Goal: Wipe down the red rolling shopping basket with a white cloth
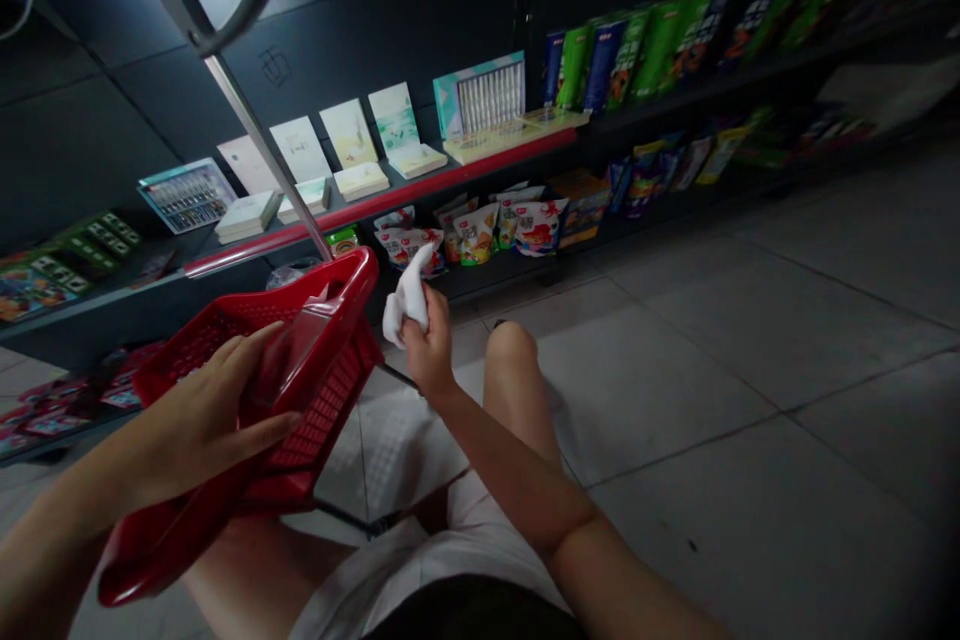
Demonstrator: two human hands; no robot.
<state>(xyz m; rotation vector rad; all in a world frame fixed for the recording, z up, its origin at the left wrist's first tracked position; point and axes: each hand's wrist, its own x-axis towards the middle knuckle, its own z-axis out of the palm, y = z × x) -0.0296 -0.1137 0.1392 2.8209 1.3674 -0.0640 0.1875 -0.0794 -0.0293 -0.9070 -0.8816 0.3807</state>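
My right hand [429, 345] is closed around a bunched white cloth [409, 298], whose tip sticks up above my fingers. It is raised between the red basket and my bent knee. My left hand [214, 410] lies against the side of the red plastic shopping basket [330, 420], fingers stretched out and thumb apart. The basket is tilted, with perforated walls and a smooth, broad rim. Dark legs of a cart frame show beneath it, and a grey metal pole with a looped handle [247, 110] rises behind.
A dark shelf with a red edge strip [480, 165] holds books and boxed sets. Snack bags [480, 232] sit on the lower shelf. Green and blue packages [652, 45] line the upper shelf to the right. Grey floor tiles [712, 370] spread at right.
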